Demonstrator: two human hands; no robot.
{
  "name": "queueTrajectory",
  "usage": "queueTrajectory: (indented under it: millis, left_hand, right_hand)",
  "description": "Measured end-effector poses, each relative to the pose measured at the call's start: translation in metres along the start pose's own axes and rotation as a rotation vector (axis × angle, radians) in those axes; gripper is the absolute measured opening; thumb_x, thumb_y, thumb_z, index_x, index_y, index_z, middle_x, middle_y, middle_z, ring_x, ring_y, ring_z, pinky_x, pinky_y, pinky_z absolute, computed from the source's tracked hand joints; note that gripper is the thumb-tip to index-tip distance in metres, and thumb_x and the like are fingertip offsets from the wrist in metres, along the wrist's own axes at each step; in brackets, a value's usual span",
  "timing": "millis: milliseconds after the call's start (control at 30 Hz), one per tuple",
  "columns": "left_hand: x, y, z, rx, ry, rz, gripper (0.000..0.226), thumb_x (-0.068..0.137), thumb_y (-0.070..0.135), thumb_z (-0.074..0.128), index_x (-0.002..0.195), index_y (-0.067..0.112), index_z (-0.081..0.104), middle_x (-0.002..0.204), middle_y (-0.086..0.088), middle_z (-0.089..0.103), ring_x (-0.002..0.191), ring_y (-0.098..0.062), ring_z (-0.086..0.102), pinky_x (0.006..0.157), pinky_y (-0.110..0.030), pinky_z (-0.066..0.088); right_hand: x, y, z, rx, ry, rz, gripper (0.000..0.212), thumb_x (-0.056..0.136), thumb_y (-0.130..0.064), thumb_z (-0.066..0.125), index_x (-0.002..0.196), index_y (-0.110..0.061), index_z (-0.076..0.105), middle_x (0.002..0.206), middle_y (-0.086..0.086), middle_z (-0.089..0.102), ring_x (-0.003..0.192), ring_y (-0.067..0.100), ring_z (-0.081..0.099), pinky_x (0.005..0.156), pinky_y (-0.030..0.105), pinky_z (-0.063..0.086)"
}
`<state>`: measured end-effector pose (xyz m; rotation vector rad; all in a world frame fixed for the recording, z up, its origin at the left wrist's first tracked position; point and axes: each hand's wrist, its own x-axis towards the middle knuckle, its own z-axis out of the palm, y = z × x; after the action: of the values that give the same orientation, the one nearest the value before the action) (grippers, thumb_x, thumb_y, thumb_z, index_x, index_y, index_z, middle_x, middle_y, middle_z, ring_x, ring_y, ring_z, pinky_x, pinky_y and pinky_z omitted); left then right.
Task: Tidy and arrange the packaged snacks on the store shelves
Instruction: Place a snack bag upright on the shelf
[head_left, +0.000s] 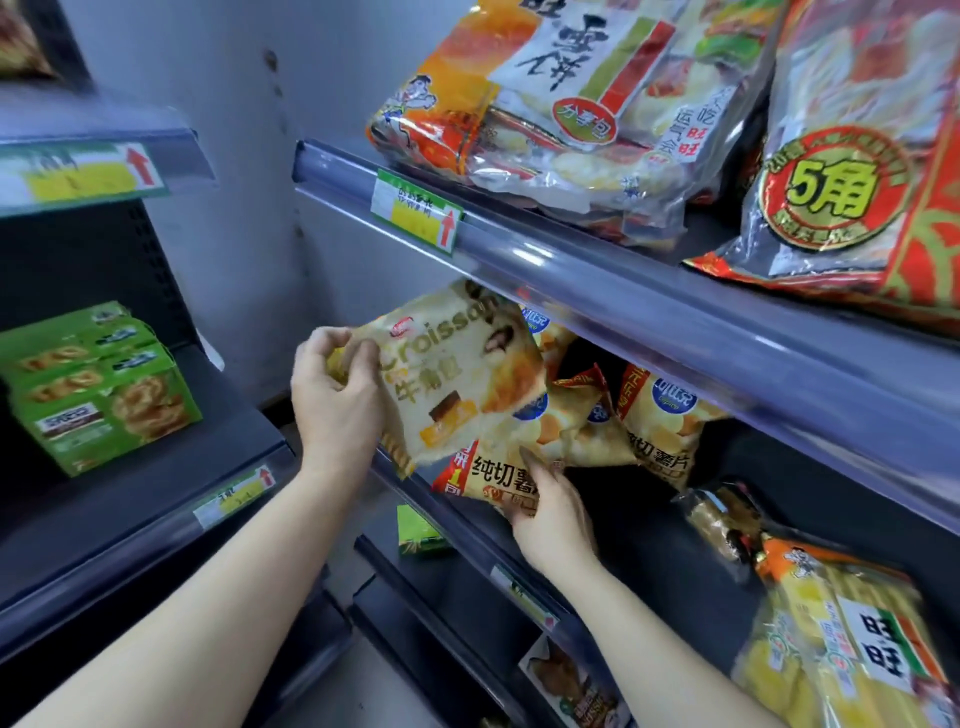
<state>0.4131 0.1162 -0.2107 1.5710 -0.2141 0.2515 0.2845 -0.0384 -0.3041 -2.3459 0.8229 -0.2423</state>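
Note:
A cream croissant bag (457, 374) is tilted at the front of the middle shelf (613, 525), and my left hand (332, 395) grips its left edge. Below it lies a yellow potato chip bag (498, 475); my right hand (553, 512) holds its lower right corner with the fingers under and along it. More chip bags (660, 421) lie jumbled behind, partly hidden by the shelf rail above.
The upper shelf (571, 249) carries large rice cracker packs (561, 104) and a red bag (857, 171). Green boxes (98, 384) stand on the left shelving unit. A yellow cracker pack (852, 654) and a dark snack bag (722, 519) lie at the right of the middle shelf.

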Motion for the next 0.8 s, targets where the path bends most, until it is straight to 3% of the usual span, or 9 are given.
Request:
queueTrajectory:
  millis: [133, 267, 367, 433, 467, 533, 600, 667, 800]
  left_hand:
    - [-0.016, 0.01, 0.001, -0.035, -0.152, -0.067, 0.011, 0.085, 0.025, 0.059, 0.074, 0.026, 0.057, 0.08, -0.002, 0.061, 0.076, -0.018, 0.056, 0.081, -0.053, 0.051]
    - [-0.03, 0.01, 0.005, -0.102, -0.264, -0.225, 0.023, 0.091, 0.018, 0.059, 0.07, 0.027, 0.06, 0.077, -0.002, 0.062, 0.076, -0.023, 0.061, 0.079, -0.055, 0.053]
    - [-0.038, 0.01, 0.009, -0.132, -0.331, -0.308, 0.017, 0.091, 0.021, 0.06, 0.075, 0.024, 0.062, 0.085, -0.009, 0.067, 0.087, -0.035, 0.066, 0.082, -0.055, 0.055]
    - [-0.045, 0.01, 0.013, -0.167, -0.363, -0.344, 0.016, 0.093, 0.019, 0.059, 0.077, 0.021, 0.062, 0.083, -0.008, 0.067, 0.081, -0.03, 0.065, 0.075, -0.047, 0.056]
    - [-0.05, 0.011, 0.017, -0.187, -0.377, -0.353, 0.016, 0.094, 0.019, 0.058, 0.078, 0.019, 0.062, 0.081, -0.006, 0.067, 0.078, -0.025, 0.065, 0.068, -0.041, 0.057]
    - [-0.059, 0.015, 0.025, -0.236, -0.395, -0.371, 0.016, 0.095, 0.018, 0.057, 0.08, 0.016, 0.06, 0.073, -0.001, 0.066, 0.064, -0.013, 0.064, 0.054, -0.027, 0.053]
    - [-0.071, 0.023, 0.034, -0.29, -0.421, -0.406, 0.016, 0.097, 0.017, 0.054, 0.082, 0.014, 0.058, 0.071, 0.001, 0.065, 0.057, -0.008, 0.062, 0.048, -0.023, 0.05]
    - [-0.084, 0.031, 0.043, -0.325, -0.481, -0.439, 0.015, 0.098, 0.017, 0.053, 0.084, 0.013, 0.057, 0.077, -0.002, 0.065, 0.064, -0.013, 0.062, 0.056, -0.027, 0.052]
    - [-0.114, 0.045, 0.059, -0.371, -0.597, -0.484, 0.013, 0.097, 0.017, 0.054, 0.086, 0.014, 0.058, 0.087, -0.008, 0.065, 0.079, -0.023, 0.063, 0.072, -0.038, 0.053]
  right_hand:
    - [-0.015, 0.001, -0.017, 0.176, 0.023, 0.193, 0.028, 0.086, -0.019, 0.062, 0.114, -0.017, 0.06, 0.116, 0.006, 0.063, 0.11, 0.028, 0.059, 0.09, 0.034, 0.05]
    - [-0.032, 0.004, -0.04, 0.314, 0.012, 0.291, 0.005, 0.094, -0.011, 0.052, 0.092, -0.013, 0.057, 0.09, 0.001, 0.06, 0.099, 0.023, 0.059, 0.076, 0.025, 0.041]
    - [-0.049, 0.014, -0.055, 0.523, 0.131, 0.29, 0.024, 0.093, 0.004, 0.044, 0.105, -0.009, 0.06, 0.102, 0.005, 0.062, 0.103, 0.021, 0.056, 0.08, 0.022, 0.039]
    - [-0.058, 0.019, -0.064, 0.692, 0.218, 0.379, 0.034, 0.095, 0.003, 0.039, 0.122, -0.009, 0.056, 0.116, 0.006, 0.061, 0.107, 0.024, 0.057, 0.088, 0.031, 0.044]
    - [-0.064, 0.02, -0.07, 0.843, 0.245, 0.439, 0.034, 0.098, -0.003, 0.038, 0.126, -0.012, 0.054, 0.12, 0.007, 0.062, 0.106, 0.026, 0.06, 0.088, 0.036, 0.049]
    - [-0.077, 0.019, -0.084, 1.122, 0.274, 0.499, 0.032, 0.1, -0.033, 0.041, 0.124, -0.017, 0.055, 0.116, 0.012, 0.065, 0.093, 0.027, 0.066, 0.073, 0.037, 0.054]
    - [-0.09, 0.022, -0.102, 1.28, 0.3, 0.475, 0.058, 0.084, -0.066, 0.043, 0.115, -0.02, 0.06, 0.107, 0.013, 0.069, 0.09, 0.027, 0.068, 0.069, 0.037, 0.054]
    - [-0.108, 0.025, -0.117, 1.299, 0.325, 0.41, 0.067, 0.069, -0.072, 0.048, 0.109, -0.02, 0.064, 0.102, 0.011, 0.072, 0.094, 0.027, 0.068, 0.073, 0.04, 0.054]
    - [-0.147, 0.038, -0.145, 1.095, 0.394, 0.328, 0.044, 0.072, -0.044, 0.069, 0.106, -0.017, 0.068, 0.1, 0.006, 0.073, 0.094, 0.022, 0.068, 0.077, 0.037, 0.052]
